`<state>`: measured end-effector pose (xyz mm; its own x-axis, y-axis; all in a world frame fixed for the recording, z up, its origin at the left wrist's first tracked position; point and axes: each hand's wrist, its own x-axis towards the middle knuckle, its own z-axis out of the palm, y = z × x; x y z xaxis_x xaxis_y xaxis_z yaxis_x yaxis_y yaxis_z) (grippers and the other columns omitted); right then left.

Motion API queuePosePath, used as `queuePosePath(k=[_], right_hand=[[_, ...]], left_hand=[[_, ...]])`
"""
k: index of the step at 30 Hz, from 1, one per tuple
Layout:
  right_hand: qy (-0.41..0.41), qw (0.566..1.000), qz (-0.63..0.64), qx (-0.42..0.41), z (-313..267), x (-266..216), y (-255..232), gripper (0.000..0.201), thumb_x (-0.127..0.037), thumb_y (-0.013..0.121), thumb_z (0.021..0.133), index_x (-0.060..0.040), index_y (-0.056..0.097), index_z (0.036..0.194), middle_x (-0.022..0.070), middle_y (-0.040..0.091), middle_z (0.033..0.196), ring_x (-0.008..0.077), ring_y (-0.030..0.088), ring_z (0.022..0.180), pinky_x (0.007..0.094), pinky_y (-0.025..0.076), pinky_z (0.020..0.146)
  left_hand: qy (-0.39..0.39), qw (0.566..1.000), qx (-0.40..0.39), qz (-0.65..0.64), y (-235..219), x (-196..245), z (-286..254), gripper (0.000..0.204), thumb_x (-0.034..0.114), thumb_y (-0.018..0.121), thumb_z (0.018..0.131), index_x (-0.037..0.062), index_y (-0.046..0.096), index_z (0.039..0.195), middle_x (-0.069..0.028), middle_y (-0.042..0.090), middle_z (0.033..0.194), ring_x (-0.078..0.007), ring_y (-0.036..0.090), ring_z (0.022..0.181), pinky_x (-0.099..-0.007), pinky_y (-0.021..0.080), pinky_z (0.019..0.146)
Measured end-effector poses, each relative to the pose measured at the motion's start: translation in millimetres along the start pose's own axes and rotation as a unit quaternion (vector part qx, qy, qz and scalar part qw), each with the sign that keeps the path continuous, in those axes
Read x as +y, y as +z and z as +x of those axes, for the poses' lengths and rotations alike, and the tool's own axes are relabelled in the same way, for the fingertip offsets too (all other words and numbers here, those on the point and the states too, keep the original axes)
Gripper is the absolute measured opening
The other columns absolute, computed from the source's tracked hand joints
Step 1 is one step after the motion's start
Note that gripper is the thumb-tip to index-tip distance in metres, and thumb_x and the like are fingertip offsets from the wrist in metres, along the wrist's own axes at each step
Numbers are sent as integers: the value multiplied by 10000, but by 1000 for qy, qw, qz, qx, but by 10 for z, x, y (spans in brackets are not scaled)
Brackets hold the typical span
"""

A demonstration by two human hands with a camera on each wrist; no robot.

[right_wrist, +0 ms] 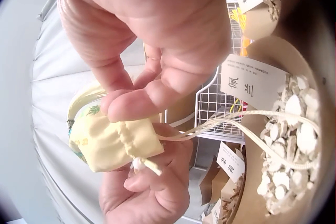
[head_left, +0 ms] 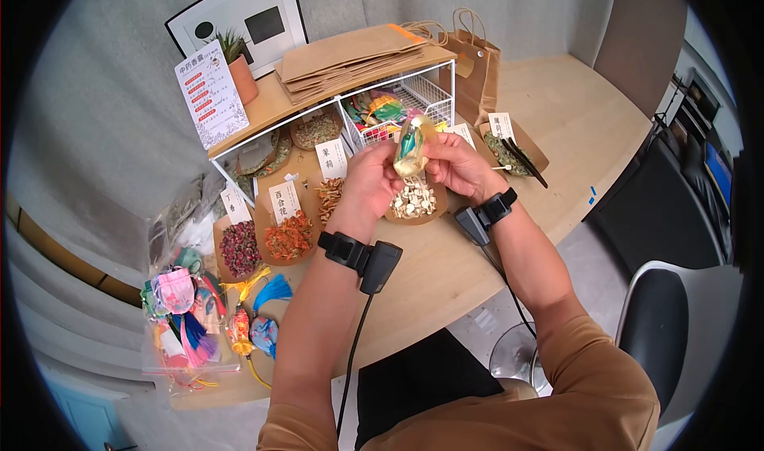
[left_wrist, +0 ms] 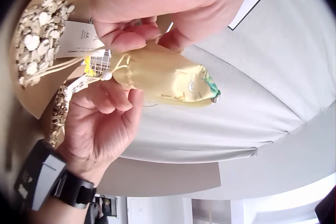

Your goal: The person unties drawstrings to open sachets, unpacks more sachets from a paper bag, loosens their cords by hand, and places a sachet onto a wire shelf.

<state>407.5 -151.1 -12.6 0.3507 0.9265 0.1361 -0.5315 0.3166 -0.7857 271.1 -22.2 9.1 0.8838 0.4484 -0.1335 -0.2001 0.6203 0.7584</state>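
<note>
A pale yellow drawstring pouch (head_left: 407, 163) with a green pattern hangs between both hands above the sliced white pieces. The left hand (head_left: 371, 182) pinches one side of its gathered neck; the right hand (head_left: 460, 166) grips the other side with thumb and fingers. In the left wrist view the satiny pouch (left_wrist: 168, 74) lies sideways, with a white bead (left_wrist: 106, 75) at its cord. From the right wrist, the right hand's thumb and fingers press on the pouch (right_wrist: 113, 142), the left hand (right_wrist: 149, 192) is beneath it, and cords (right_wrist: 231, 121) trail off to the right.
Paper trays of dried red buds (head_left: 239, 248), orange petals (head_left: 288, 238) and green leaves (head_left: 509, 158) with black tongs (head_left: 525, 163) stand around. Behind are a shelf with a wire basket (head_left: 438, 93) and paper bags (head_left: 477, 73). Colourful pouches (head_left: 177, 292) lie at left.
</note>
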Motion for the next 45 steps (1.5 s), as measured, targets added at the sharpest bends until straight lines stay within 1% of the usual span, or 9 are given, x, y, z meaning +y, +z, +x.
queuePosePath(k=[12, 16, 19, 22, 28, 33, 36, 42, 45], right_hand=[[9, 1000, 2, 12, 28, -3, -30, 44, -43, 607, 885, -5, 590, 900, 23, 610, 668, 64, 599, 528, 205, 537, 466], [3, 1000, 26, 18, 32, 11, -65, 55, -53, 590, 893, 0, 576, 895, 42, 614, 700, 91, 600, 525, 226, 543, 462], [-11, 999, 43, 20, 8, 29, -30, 68, -45, 592, 886, 9, 575, 923, 47, 618, 734, 96, 605, 539, 227, 547, 464], [-19, 998, 60, 4, 34, 19, -94, 100, -41, 584, 887, 21, 568, 964, 50, 617, 756, 100, 608, 553, 224, 552, 468], [-11, 997, 74, -3, 53, 1, -61, 79, -40, 559, 902, 24, 563, 948, 62, 614, 782, 100, 600, 558, 222, 556, 472], [-38, 997, 66, 18, 41, -15, -61, 48, -36, 554, 904, 2, 559, 875, 65, 611, 763, 96, 597, 552, 216, 556, 474], [-60, 998, 29, 18, 36, -25, -44, 54, -35, 542, 911, -10, 553, 864, 60, 603, 729, 94, 593, 540, 226, 561, 481], [-118, 988, -93, 28, -44, -43, 62, 49, -67, 570, 890, -19, 566, 892, 43, 606, 727, 84, 566, 520, 221, 487, 433], [-202, 967, -115, 103, -61, -61, 206, 90, -72, 577, 878, -18, 582, 950, 22, 609, 743, 59, 552, 549, 203, 467, 475]], left_hand=[[-45, 994, -68, -74, -52, 39, 9, 93, 120, 538, 874, 47, 576, 919, 10, 568, 707, -53, 426, 492, -204, 355, 466], [-30, 996, -23, -87, -36, 57, -7, 102, 119, 539, 874, 41, 579, 928, 0, 577, 717, -54, 410, 471, -203, 355, 464], [-49, 996, -69, -43, -47, 29, -6, 112, 126, 545, 876, 42, 583, 940, -5, 584, 730, -58, 409, 474, -212, 365, 467], [-33, 993, -49, -102, -143, 29, 92, 118, 140, 554, 881, 58, 590, 959, 4, 592, 754, -58, 436, 507, -223, 374, 479], [1, 999, -51, -18, 100, 53, -130, 210, 213, 603, 877, 94, 578, 1048, -2, 611, 852, -69, 516, 643, -221, 385, 515], [186, 957, -6, 221, 144, 28, -158, 521, 271, 768, 777, -1, 542, 1159, -83, 602, 1054, -86, 578, 831, -220, 447, 541], [227, 946, -65, 222, 193, 57, -226, 448, 178, 747, 802, -17, 544, 1151, -109, 608, 1098, -105, 612, 843, -211, 467, 545], [188, 959, -61, 202, 155, 137, -204, 286, 55, 669, 843, -5, 577, 1107, -70, 656, 952, -97, 633, 788, -211, 511, 580], [165, 964, -95, 188, 151, 181, -231, 269, 37, 669, 831, -5, 589, 1084, -60, 665, 930, -96, 638, 779, -228, 525, 626]])
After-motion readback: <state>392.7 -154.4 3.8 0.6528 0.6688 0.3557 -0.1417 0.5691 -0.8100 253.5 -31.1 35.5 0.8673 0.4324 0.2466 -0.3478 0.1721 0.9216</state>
